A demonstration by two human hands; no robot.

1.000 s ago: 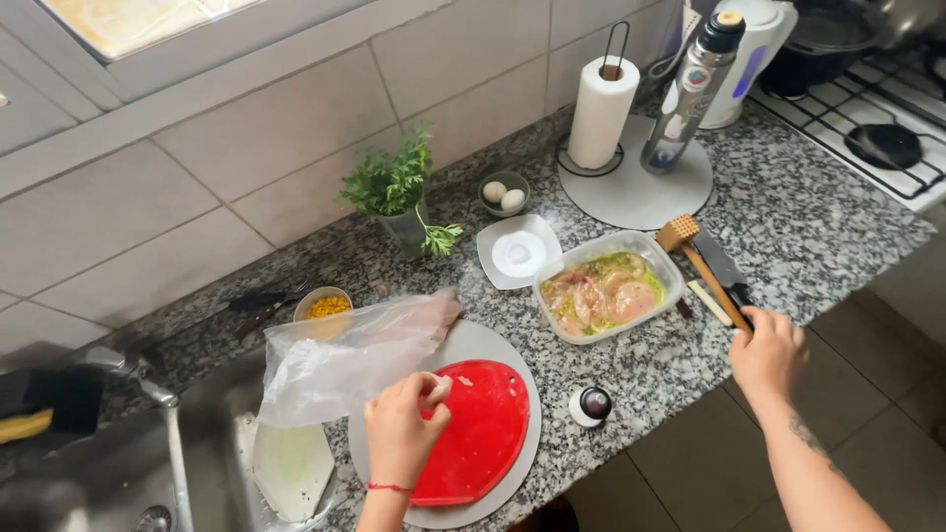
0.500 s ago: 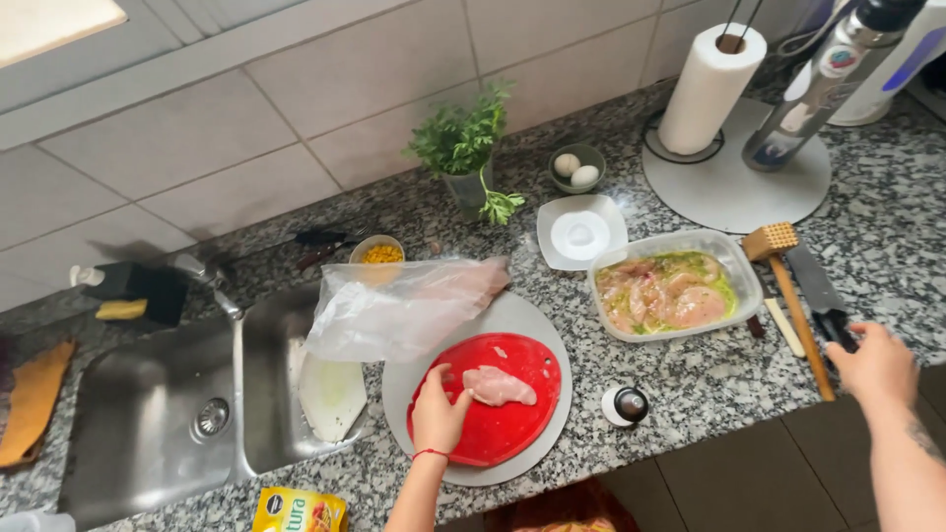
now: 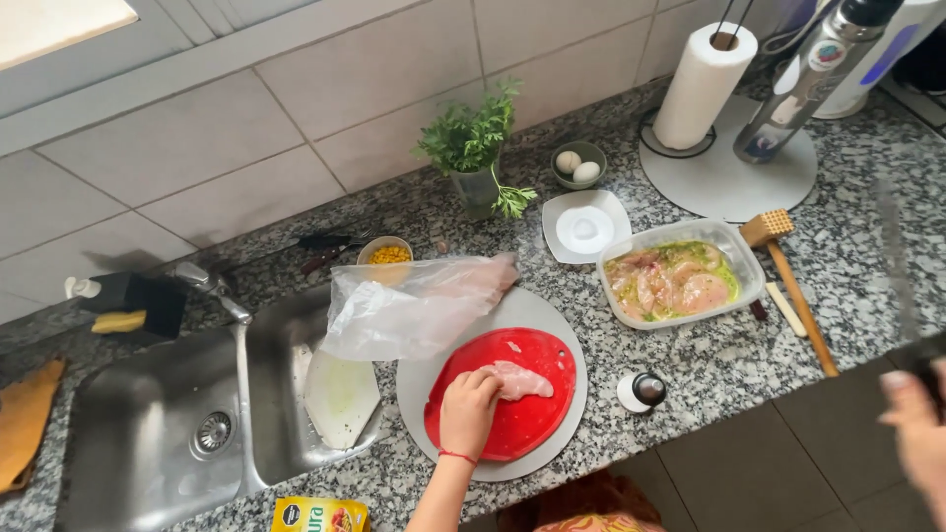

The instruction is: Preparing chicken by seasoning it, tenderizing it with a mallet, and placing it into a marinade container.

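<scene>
Granite countertop (image 3: 838, 296) spans the view, with a steel sink (image 3: 138, 443) at its eight o'clock side. At centre lies a round grey board (image 3: 567, 315), and on it a red cutting mat (image 3: 537, 414) carrying a raw chicken fillet (image 3: 522, 379). A clear plastic bag (image 3: 404, 310) sprawls at the mat's eleven o'clock; a tray of marinated chicken (image 3: 675, 281) sits at its two o'clock, a wooden meat mallet (image 3: 793, 281) just beyond.

The left hand (image 3: 468, 414) rests on the fillet's near end, fingers curled down and pressing it flat rather than lifting it; the meat extends from the fingertips toward three o'clock. Pinning it well probably means keeping fingertips tucked and the fillet centred on the mat.

The right hand (image 3: 916, 424), at the four o'clock edge, is closed around a dark handle, with a blurred knife (image 3: 892, 256) rising toward twelve o'clock, well apart from the fillet.
</scene>
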